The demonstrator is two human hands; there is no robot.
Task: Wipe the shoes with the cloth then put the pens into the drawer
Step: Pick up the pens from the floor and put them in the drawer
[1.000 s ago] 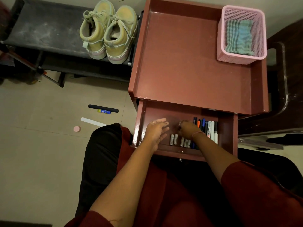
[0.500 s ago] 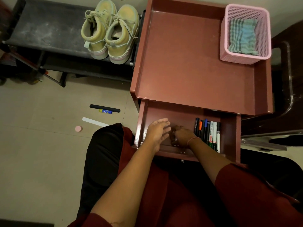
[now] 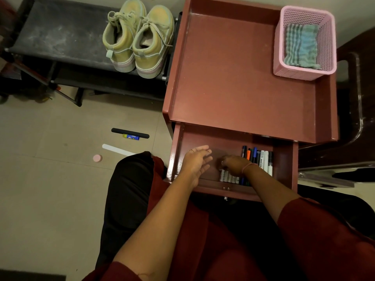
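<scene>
Reddish-brown wooden table [image 3: 243, 78], its drawer [image 3: 284, 159] open | we see our left hand [image 3: 195, 162] spread, holding nothing | our right hand [image 3: 233, 165] curls over a row of marker pens [image 3: 229, 177]; grip unclear

— How was the left hand [image 3: 195, 162] placed?
— Its arm reached forward, palm turned inward, fingers straight and spread, gripping nothing.
— And the right hand [image 3: 233, 165]?
— Back upward, fingers curled down out of sight, a thin band round the wrist, a dark red sleeve covering the upper forearm.
</scene>
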